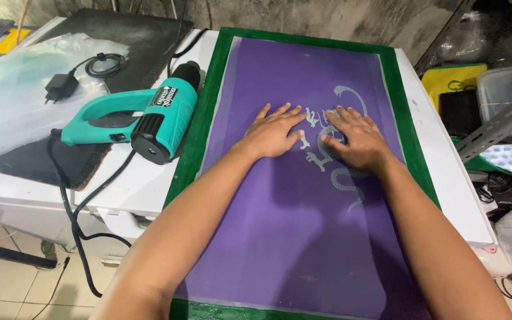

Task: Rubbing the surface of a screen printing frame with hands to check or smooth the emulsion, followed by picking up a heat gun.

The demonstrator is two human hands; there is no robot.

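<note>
Purple screen [280, 225] under both flat hands

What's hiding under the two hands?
The left hand and right hand press flat on a purple screen. A pale dragon-like pattern peeks out around them; its middle is covered.

- White counter [445, 178], scuffed, under even light.
- Rough grey concrete wall [327, 18] behind.
- Pale tiled floor [7, 290] lower left, black cables trailing.
- Grey slotted metal shelving [499, 124] right, with a yellow bin [445, 77].
</note>
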